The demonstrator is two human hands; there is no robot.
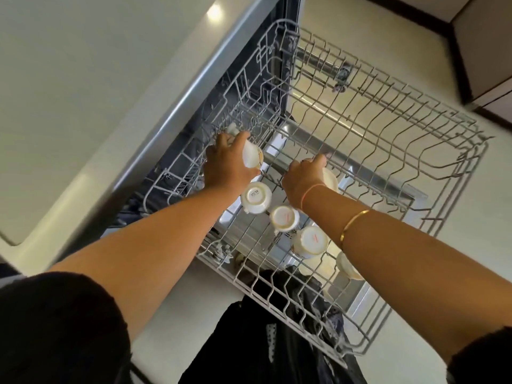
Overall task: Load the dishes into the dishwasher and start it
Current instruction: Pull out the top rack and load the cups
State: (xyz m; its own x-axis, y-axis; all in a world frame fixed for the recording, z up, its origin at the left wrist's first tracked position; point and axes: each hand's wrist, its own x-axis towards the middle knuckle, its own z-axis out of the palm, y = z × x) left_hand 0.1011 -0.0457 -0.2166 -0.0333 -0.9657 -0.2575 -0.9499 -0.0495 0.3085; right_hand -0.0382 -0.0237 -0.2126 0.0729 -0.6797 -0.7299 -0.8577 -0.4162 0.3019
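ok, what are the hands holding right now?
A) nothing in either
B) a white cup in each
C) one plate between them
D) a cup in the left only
B: the left hand has its grip on a white cup and the right hand on a second white cup, both over the pulled-out rack.

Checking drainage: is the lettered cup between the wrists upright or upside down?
Upside down. The cup shows its printed base ring to the camera above, with its mouth facing down into the rack.
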